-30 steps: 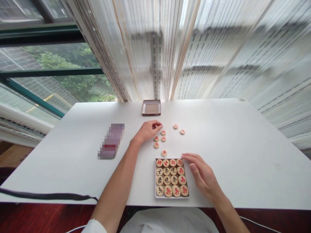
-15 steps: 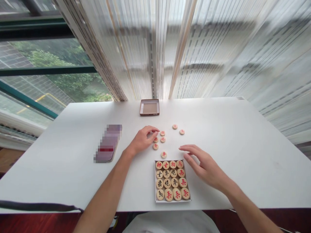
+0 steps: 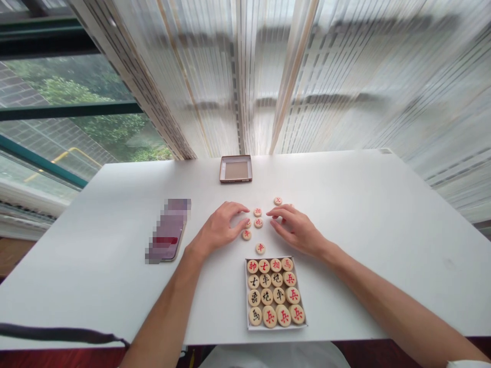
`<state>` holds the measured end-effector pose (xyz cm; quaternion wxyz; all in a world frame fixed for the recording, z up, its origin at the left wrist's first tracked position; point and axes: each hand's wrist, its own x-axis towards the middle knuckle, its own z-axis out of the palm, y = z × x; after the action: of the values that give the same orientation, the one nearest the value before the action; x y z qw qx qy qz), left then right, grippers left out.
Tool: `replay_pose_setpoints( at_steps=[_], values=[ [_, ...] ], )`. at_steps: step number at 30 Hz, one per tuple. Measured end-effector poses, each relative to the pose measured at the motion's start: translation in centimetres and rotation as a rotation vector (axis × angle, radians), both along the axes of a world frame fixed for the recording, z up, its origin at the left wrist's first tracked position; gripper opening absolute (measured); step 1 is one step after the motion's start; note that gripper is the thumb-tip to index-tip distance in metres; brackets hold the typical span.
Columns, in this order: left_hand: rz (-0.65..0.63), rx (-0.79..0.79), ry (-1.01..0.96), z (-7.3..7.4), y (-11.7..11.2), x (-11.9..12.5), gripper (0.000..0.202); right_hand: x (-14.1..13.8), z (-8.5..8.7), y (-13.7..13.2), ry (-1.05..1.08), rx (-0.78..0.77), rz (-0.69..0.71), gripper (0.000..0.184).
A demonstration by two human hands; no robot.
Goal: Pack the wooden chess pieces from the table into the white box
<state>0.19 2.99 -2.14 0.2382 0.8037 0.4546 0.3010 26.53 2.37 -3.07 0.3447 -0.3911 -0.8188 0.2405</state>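
Loose round Chinese chess pieces with red characters lie on the white table (image 3: 345, 184). My left hand (image 3: 222, 225) is at their left side, thumb and fingers apart, with its thumb partly covering one piece. Across from it, my right hand (image 3: 293, 227) is open, its fingertips just right of a red piece (image 3: 258, 211) and a second piece (image 3: 258, 223). Nearer me are two more pieces, one (image 3: 246, 234) by my left hand and another (image 3: 260, 248) above the box. The square box (image 3: 306, 327) holds rows of pieces with red and black characters.
A shallow brown-rimmed lid (image 3: 236, 180) rests near the table's far edge. Left of my left arm lies a phone (image 3: 169, 232), its screen blurred out. One loose piece (image 3: 278, 201) sits beyond my right hand. A black strap (image 3: 57, 333) runs along the front left edge.
My right hand has moved left and forward, from beside the box to the loose pieces, and now partly hides one beyond it. My left hand stays nearly in place. The view has shifted slightly.
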Motion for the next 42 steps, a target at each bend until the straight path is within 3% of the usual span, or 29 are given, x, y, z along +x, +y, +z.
replay_pose_setpoints(
  at_steps=[6, 14, 25, 35, 42],
  values=[
    [0.053, 0.012, 0.057, 0.0, 0.1, -0.4, 0.019, 0.5, -0.2, -0.3, -0.029, 0.070, 0.009, 0.022],
    [0.088, 0.003, 0.067, 0.0, 0.1, -0.4, 0.018, 4.1, 0.2, 1.7, -0.110, 0.159, -0.218, 0.017],
    [0.087, -0.040, 0.077, -0.4, 0.0, -0.3, 0.016, 4.8, -0.1, 2.1, -0.199, 0.088, -0.170, 0.008],
    [0.086, -0.021, 0.072, -0.3, -0.2, -0.2, 0.016, 5.1, 0.2, 1.9, -0.216, 0.075, -0.141, 0.026],
    [0.030, 0.103, 0.046, -0.3, 0.0, 0.5, 0.028, 4.6, -0.1, 1.9, -0.200, 0.106, -0.106, 0.037]
  ],
)
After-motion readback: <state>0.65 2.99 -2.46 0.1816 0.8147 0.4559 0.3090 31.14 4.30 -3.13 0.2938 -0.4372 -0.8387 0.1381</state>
